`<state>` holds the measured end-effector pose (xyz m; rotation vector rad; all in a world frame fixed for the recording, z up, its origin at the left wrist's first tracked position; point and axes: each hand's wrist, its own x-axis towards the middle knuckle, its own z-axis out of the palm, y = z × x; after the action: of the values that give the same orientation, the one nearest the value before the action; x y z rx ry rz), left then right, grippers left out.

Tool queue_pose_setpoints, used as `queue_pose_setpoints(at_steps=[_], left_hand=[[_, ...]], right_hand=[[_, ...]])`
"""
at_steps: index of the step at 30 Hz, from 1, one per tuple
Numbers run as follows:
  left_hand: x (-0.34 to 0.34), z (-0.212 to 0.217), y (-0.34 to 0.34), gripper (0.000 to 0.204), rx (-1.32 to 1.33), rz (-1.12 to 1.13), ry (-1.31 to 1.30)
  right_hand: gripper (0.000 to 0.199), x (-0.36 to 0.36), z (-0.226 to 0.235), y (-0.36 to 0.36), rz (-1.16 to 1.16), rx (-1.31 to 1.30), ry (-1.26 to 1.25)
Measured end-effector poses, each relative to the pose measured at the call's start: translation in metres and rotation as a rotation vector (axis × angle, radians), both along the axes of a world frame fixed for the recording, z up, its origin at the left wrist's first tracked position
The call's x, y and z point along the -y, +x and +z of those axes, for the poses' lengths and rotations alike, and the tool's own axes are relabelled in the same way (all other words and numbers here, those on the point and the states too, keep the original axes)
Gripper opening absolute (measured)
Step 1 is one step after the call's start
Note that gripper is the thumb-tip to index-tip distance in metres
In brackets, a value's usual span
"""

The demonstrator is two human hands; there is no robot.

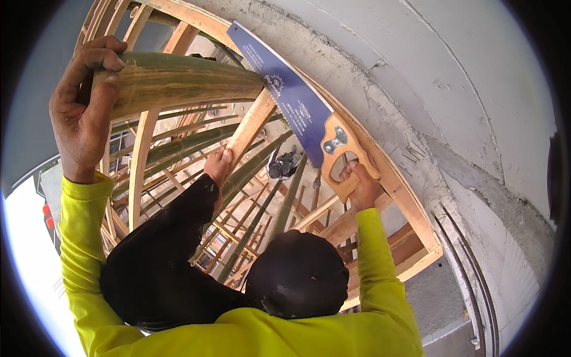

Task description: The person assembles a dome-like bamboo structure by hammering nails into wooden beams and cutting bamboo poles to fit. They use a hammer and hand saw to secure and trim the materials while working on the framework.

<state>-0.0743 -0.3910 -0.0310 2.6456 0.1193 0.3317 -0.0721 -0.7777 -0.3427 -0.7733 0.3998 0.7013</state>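
Left hand (83,101) clamped around the cut end of a thick green bamboo pole (178,80), steadying it against the pale wooden frame (250,128). Right hand (360,184) grips the blue-bladed handsaw (291,98) by its wooden handle, teeth set into the pole. Another person's dark-sleeved hand (219,163) braces the frame.

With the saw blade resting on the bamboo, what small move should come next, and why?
Probably a short steady saw stroke: the right hand grips the handsaw, its teeth meet the bamboo pole, and the left hand braces the pole's end.
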Motion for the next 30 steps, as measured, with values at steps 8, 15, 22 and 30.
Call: queue_pose_setpoints(at_steps=[8,15,22,30], left_hand=[[0.003,0.004,0.003,0.017,-0.014,-0.097,0.058],[0.018,0.002,0.003,0.023,-0.058,0.035,0.281],[0.013,0.002,0.003,0.017,-0.094,0.139,0.376],[0.067,-0.002,0.04,0.025,0.039,0.438,0.547]], right_hand=[[0.05,0.015,0.015,0.035,0.048,0.285,-0.24],[0.047,0.048,0.051,0.059,0.126,0.748,-0.723],[0.042,0.027,0.041,0.071,0.404,1.458,-0.837],[0.074,0.05,0.0,0.073,0.637,1.487,-1.106]])
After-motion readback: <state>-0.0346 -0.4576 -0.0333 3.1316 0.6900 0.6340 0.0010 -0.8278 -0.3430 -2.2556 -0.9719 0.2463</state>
